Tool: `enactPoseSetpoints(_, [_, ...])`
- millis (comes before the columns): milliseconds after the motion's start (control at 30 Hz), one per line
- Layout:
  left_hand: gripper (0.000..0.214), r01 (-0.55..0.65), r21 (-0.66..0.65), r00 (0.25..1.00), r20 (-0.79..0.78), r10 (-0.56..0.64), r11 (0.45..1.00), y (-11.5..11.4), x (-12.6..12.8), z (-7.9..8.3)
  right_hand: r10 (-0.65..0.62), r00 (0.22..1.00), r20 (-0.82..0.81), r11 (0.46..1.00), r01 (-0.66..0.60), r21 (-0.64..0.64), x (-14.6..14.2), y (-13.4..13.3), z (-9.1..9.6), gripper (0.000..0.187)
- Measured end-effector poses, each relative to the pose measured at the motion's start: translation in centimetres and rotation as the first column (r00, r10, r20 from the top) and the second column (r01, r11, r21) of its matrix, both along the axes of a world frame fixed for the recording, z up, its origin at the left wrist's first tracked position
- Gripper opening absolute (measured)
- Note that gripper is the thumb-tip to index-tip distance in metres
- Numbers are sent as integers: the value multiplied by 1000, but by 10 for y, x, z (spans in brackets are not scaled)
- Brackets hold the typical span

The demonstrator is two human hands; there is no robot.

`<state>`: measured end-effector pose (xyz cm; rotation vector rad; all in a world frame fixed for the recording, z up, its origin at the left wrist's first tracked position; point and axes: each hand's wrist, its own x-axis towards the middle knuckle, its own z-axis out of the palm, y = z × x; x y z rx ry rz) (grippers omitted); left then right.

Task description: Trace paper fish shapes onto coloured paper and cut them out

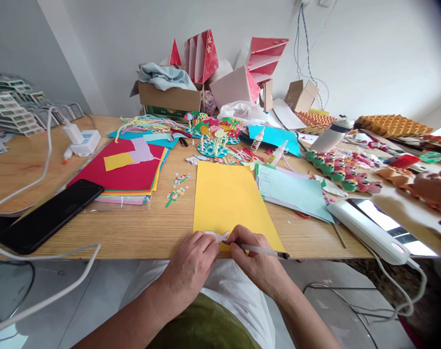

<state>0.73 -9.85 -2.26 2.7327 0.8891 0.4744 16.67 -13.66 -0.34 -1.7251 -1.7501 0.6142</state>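
Note:
A sheet of yellow paper point(226, 198) lies at the table's front edge. On its near end rests a small white paper fish cutout point(217, 235), partly covered by fingers. With bent fingers, my left hand point(195, 257) presses and steadies the cutout from the left. Pinched in my right hand point(255, 257) is a pen point(266, 250), its tip at the cutout's right end and its dark end pointing right. Green paper strips with colored dots point(177, 194) lie left of the sheet. To its right is a light blue sheet point(293, 191) with pencil outlines.
A black phone point(51, 213) and stacked colored paper point(122, 169) lie left. Glue bottles point(277, 153) and paper fish decorations point(216, 133) stand behind the yellow sheet. At right are a white device point(369, 232) with a cable and another person's hand point(433, 189). A cardboard box point(169, 99) stands at the back.

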Motion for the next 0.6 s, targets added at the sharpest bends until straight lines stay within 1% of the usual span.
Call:
enactPoseSetpoints(200, [18, 5, -48, 1000, 13, -4, 999, 0, 0, -1, 22, 1000, 17, 1000, -22, 11, -6, -2, 2, 13])
enactPoseSetpoints(333, [17, 7, -64, 1000, 1, -7, 998, 1, 1, -1, 22, 1000, 23, 1000, -22, 12, -7, -3, 3, 12])
enactPoseSetpoints(433, [18, 9, -55, 1000, -3, -9, 998, 1, 0, 0, 18, 1000, 6, 1000, -18, 11, -5, -3, 3, 13])
enactPoseSetpoints(600, [16, 22, -27, 1000, -13, -23, 999, 1, -2, 3, -26, 1000, -5, 1000, 27, 9, -1, -1, 3, 10])
